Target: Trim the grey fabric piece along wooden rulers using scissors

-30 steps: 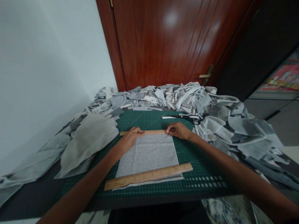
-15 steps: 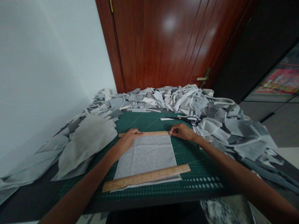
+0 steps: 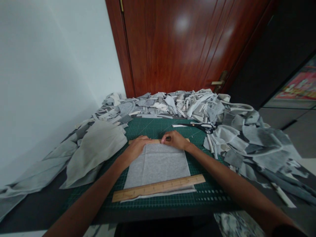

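Note:
A grey piece of cloth (image 3: 160, 164) lies flat on a green cutting mat (image 3: 148, 126). Across its far edge runs a wooden ruler (image 3: 155, 141), mostly covered by my hands. My left hand (image 3: 137, 147) rests on the left part of this ruler, its fingers laid flat. Over the ruler's right half, my right hand (image 3: 175, 139) has thumb and forefinger pinched together at the cloth's far edge. Whatever sits in that pinch is too small to make out. A second wooden ruler (image 3: 159, 188) lies slanted over the cloth's near edge, untouched.
Black-handled scissors (image 3: 207, 127) lie on the mat beyond my right hand. Grey and white cloth scraps (image 3: 170, 103) are heaped along the back, with more scraps (image 3: 261, 141) at the right. Larger cloth pieces (image 3: 96, 151) lie at the left. A brown door (image 3: 172, 49) stands behind.
My right hand has slid left along the far ruler, from the cloth's right corner to about its middle. My left hand stays on the ruler. The view has shifted slightly.

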Demonstrator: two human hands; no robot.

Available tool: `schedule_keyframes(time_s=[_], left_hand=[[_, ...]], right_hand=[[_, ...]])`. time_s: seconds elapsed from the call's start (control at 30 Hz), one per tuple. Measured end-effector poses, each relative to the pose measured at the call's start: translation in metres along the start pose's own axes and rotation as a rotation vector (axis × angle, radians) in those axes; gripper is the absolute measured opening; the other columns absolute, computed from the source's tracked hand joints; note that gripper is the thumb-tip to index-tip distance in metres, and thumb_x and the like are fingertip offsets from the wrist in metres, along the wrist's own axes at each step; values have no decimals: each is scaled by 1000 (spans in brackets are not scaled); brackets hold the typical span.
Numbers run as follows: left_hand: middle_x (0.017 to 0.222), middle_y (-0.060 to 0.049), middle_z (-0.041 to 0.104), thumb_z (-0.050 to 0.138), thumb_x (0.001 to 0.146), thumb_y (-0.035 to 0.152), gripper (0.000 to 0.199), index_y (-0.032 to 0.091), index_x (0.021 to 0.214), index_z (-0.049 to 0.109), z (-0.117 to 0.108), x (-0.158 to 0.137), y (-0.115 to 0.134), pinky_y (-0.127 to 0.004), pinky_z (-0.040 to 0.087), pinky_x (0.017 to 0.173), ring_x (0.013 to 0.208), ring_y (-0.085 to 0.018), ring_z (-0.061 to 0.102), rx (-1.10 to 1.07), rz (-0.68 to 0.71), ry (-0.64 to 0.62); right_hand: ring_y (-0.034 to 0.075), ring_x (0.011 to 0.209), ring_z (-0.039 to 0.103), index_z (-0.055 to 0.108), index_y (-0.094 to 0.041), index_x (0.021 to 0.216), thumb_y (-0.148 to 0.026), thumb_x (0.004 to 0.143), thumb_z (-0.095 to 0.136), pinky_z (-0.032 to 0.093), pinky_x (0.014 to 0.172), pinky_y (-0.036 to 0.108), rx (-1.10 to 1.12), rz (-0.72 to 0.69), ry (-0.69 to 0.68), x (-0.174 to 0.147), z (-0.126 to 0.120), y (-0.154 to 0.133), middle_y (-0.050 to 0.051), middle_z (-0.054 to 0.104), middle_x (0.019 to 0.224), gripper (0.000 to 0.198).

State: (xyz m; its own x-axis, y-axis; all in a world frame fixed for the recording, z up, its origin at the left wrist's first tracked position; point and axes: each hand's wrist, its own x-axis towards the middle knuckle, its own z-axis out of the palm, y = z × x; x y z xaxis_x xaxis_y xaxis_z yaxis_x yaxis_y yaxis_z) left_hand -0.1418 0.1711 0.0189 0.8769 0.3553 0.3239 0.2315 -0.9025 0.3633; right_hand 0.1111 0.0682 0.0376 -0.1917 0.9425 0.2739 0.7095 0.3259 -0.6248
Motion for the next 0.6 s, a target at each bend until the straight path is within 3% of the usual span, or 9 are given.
schedule_keyframes(time_s=[0.3,0.6], left_hand=[[104,-4,71,50,86,-6,57,29,124,74,-3,2,9,-32,50,91,100,-19,64,-5,32,-31],[112,-6,72,51,82,-6,54,25,118,76,3,2,1,-36,52,98,106,-21,65,-60,9,-11]], right_hand=[[15,82,73,80,-20,87,-15,86,72,52,77,24,-43,12,17,10,15,-3,4,80,93,9],[16,79,73,81,-21,86,-17,86,70,49,73,23,-91,54,-19,-27,-27,27,3,80,89,12]])
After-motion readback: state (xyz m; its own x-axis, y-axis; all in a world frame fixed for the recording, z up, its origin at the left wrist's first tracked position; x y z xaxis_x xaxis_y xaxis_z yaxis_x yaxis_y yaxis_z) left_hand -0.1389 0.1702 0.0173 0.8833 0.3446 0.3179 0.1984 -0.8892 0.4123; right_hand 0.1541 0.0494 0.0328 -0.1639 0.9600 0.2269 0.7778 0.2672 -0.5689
